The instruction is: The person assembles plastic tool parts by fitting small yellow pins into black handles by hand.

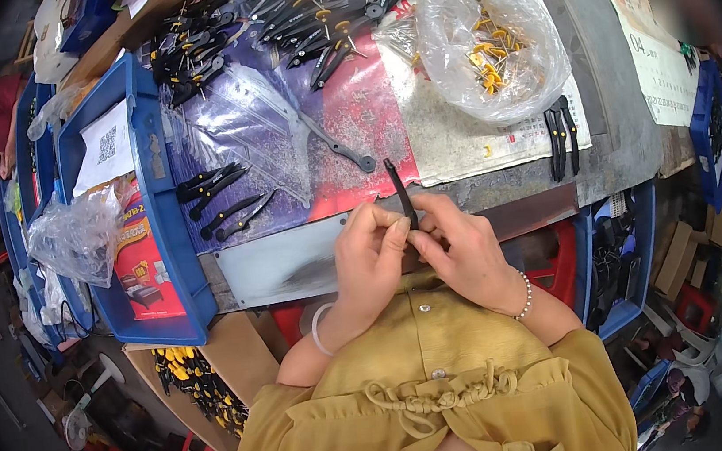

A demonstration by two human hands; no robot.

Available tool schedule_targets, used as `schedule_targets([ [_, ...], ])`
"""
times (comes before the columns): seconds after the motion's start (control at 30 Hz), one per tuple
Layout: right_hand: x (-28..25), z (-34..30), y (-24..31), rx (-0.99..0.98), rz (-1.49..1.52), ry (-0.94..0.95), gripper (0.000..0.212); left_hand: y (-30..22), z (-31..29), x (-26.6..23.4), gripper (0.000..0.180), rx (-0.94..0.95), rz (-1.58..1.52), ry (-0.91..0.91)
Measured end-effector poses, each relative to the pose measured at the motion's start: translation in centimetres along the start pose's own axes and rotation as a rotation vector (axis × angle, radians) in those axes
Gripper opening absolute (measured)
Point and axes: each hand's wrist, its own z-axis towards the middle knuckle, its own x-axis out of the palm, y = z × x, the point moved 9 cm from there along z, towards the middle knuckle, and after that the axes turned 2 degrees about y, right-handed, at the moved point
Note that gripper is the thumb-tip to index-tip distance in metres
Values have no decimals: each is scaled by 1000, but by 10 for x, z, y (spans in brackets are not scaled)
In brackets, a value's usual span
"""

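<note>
At the near edge of the bench, my left hand [373, 249] and my right hand [463, 248] meet, fingers pinched together. Between them they grip a slim black handle-like piece [399, 187], whose upper end sticks up. Its lower end is hidden by my fingers. Just beyond lies a long grey bar with a round end [341, 146]. Several black handle pieces [239, 211] lie to the left on the bench, and a few with yellow dots [562, 138] lie to the right. A clear plastic bag [451, 81] holds yellow-headed pins [495, 59].
Piles of black tools with yellow-headed pins [324, 16] cover the back of the bench. A blue crate [199, 288] stands at the left. Below it a cardboard box [254, 344] holds yellow-and-black pieces [196, 382]. Another blue bin [625, 313] sits low at the right.
</note>
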Motion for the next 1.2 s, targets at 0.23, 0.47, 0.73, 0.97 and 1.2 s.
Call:
schedule_targets([
  [0.23, -2, 0, 9, -98, -83, -30, 33, -15, 1, -3, 9, 191, 295, -35],
  [0.47, 1, 5, 4, 81, 132, 124, 35, 34, 2, 7, 11, -307, -583, 150],
  [0.73, 0, 5, 5, 49, 133, 129, 36, 28, 2, 8, 13, -283, -456, 148],
  [0.97, 3, 6, 6, 62, 112, 157, 36, 33, 0, 4, 12, -224, -482, 117],
  [1.2, 7, 3, 0, 56, 188, 181, 45, 31, 2, 3, 16, -178, -471, 110],
])
